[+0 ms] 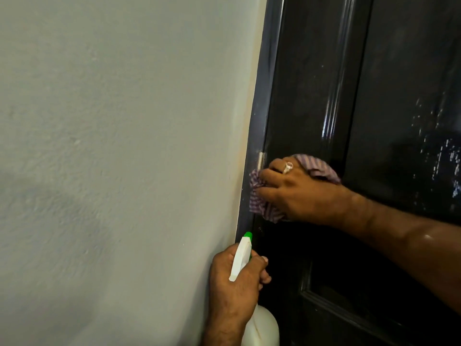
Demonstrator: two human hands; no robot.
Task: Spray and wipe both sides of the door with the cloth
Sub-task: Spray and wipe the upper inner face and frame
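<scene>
nearest me, my left hand (239,278) kept a closed grip round the neck of the spray bottle (241,255), its nozzle aimed up along the hinge edge, its body cut off by the frame's bottom. above it my right hand (296,193) pressed the bunched striped cloth (262,208) against the black door (399,121) just beside the hinge (261,161). the door's long axis ran upward, its far side hidden.
</scene>
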